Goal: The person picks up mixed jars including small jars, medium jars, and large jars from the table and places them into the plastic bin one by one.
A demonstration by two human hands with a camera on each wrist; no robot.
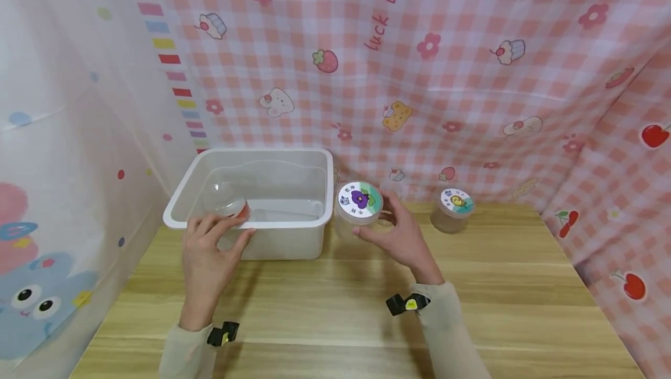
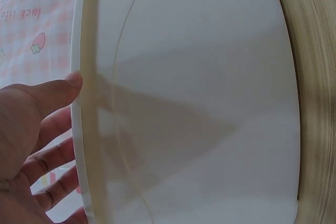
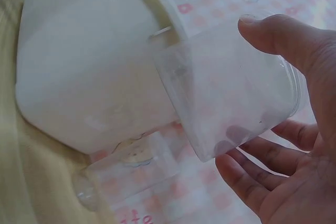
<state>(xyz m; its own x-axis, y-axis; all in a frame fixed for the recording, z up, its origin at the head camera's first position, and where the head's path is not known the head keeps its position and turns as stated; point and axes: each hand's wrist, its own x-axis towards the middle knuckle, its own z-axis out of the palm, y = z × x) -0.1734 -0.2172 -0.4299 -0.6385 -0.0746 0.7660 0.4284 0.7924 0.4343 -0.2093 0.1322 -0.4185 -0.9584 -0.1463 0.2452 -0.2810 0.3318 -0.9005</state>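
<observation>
My left hand (image 1: 209, 257) is at the near rim of a white plastic basin (image 1: 272, 242). In the left wrist view its thumb lies on the rim, while the other fingers pass behind the edge. Beside the basin's right end, my right hand (image 1: 401, 236) holds a clear plastic jar (image 3: 231, 93), thumb on one side and fingers on the other. Its round lid (image 1: 360, 199) carries a purple flower picture. Inside the basin sits a clear container (image 1: 222, 195) with an orange-red part, partly hidden by my left hand and the rim.
A second lidded jar (image 1: 452, 210), with a yellow picture on its lid, stands toward the back right of the wooden table (image 1: 335, 321). Another clear container (image 3: 131, 171) is beyond the held jar. A pink checked cloth (image 1: 367, 94) hangs behind the table.
</observation>
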